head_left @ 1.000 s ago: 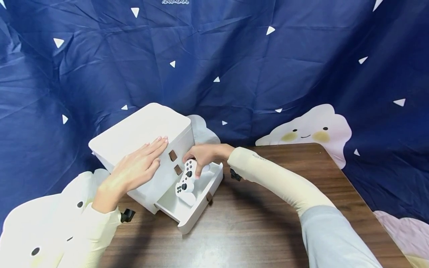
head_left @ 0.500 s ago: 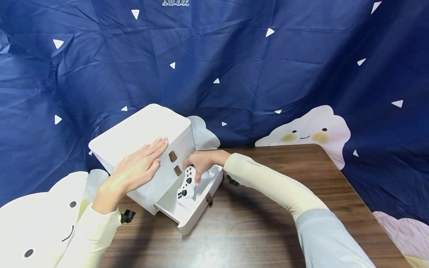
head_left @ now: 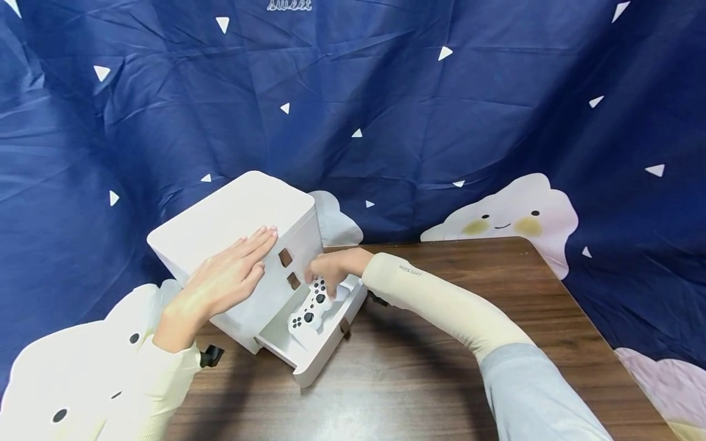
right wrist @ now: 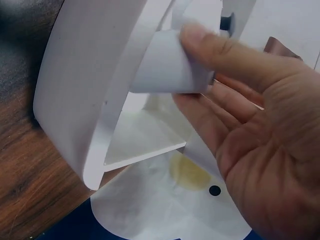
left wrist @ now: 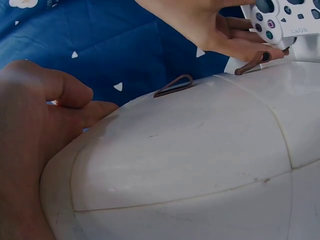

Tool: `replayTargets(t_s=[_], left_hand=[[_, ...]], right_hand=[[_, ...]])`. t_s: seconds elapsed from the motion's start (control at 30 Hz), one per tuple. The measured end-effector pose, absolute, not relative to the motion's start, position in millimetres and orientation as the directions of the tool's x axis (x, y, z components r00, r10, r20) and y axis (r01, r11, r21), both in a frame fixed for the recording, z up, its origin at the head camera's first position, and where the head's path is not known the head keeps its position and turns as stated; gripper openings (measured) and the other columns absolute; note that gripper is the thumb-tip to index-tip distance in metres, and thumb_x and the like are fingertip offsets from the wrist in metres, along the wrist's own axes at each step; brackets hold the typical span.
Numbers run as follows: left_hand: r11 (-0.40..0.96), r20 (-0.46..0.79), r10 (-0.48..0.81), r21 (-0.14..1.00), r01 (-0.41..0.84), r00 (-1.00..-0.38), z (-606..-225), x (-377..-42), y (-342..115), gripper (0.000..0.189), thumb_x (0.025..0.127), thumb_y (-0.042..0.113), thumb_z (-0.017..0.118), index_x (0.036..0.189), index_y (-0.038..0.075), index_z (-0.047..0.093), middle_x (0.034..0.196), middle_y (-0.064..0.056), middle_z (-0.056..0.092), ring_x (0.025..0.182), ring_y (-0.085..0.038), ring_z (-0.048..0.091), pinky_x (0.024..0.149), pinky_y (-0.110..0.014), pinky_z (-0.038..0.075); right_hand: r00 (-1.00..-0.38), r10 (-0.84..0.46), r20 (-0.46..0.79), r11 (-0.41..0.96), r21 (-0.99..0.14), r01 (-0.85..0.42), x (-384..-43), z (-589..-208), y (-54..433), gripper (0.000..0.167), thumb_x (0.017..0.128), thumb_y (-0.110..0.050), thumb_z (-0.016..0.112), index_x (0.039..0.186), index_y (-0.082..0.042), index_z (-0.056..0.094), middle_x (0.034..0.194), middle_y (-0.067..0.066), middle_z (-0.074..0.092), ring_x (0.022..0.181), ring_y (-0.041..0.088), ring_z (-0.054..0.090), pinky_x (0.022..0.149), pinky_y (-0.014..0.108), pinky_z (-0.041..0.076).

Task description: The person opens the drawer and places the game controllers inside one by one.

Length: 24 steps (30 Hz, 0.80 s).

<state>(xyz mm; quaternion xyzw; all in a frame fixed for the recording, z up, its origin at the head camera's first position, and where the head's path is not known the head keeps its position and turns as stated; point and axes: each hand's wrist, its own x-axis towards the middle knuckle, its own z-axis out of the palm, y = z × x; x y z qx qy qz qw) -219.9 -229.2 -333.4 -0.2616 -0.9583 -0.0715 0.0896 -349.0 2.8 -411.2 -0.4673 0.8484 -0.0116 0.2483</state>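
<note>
My left hand (head_left: 226,275) lies flat, fingers straight, on the top front edge of a small white drawer cabinet (head_left: 237,205). The bottom drawer (head_left: 326,355) is pulled out. Inside it, tilted, is a white game controller (head_left: 309,312) with black thumbsticks. My right hand (head_left: 333,269) reaches over the drawer and pinches the controller's far end. In the right wrist view, thumb and fingers hold the pale controller (right wrist: 167,67) from both sides, close to the drawer front (right wrist: 90,85). The left wrist view shows the controller's buttons facing up beside the right hand (left wrist: 220,30).
Brown tabs (head_left: 285,257) mark the two closed drawers above, and another tab (head_left: 345,326) is on the open drawer's front. The cabinet stands on a dark wooden table (head_left: 430,367). Behind hangs a blue cloth (head_left: 386,92) with clouds and white triangles.
My right hand has moved down with the controller, which now sits lower in the drawer. The left hand stays in place on the cabinet.
</note>
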Motion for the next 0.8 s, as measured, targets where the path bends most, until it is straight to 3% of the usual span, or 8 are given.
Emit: replayTargets(t_s=[0.17,0.5,0.67,0.8], left_hand=[[0.853,0.216,0.489,0.084,0.516,-0.845,-334,-220,-229,0.058,0.108,0.021,0.042,0.165,0.013,0.040,0.174,0.000,0.036,0.162,-0.024,0.034,0.134,-0.049,0.030],[0.857,0.196,0.484,0.089,0.507,-0.853,-333,-221,-229,0.058,0.109,0.020,0.041,0.166,0.014,0.038,0.175,0.001,0.033,0.163,-0.023,0.032,0.136,-0.049,0.028],[0.855,0.200,0.488,0.087,0.511,-0.850,-333,-221,-228,0.058,0.109,0.021,0.041,0.166,0.013,0.039,0.174,0.000,0.034,0.163,-0.024,0.033,0.135,-0.050,0.029],[0.855,0.203,0.489,0.079,0.512,-0.848,-334,-220,-229,0.058,0.109,0.023,0.041,0.166,0.013,0.038,0.175,0.000,0.033,0.163,-0.024,0.032,0.135,-0.050,0.029]], right_hand=[[-0.442,-0.802,-0.401,0.574,-0.314,-0.756,-350,-412,3,0.050,0.088,0.004,0.080,0.136,-0.003,0.069,0.134,0.008,0.074,0.127,0.020,0.069,0.106,0.023,0.057],[-0.433,-0.827,-0.358,0.544,-0.322,-0.775,-352,-409,9,0.035,0.092,-0.001,0.077,0.126,-0.004,0.075,0.123,0.006,0.079,0.117,0.016,0.073,0.100,0.021,0.059],[-0.439,-0.854,-0.280,0.519,-0.401,-0.755,-350,-402,20,0.011,0.098,-0.005,0.071,0.106,-0.005,0.078,0.106,0.008,0.082,0.095,0.016,0.077,0.081,0.020,0.060],[-0.437,-0.866,-0.243,0.498,-0.493,-0.713,-342,-398,33,0.012,0.103,-0.008,0.066,0.094,-0.006,0.075,0.095,0.017,0.081,0.080,0.026,0.079,0.063,0.019,0.057]])
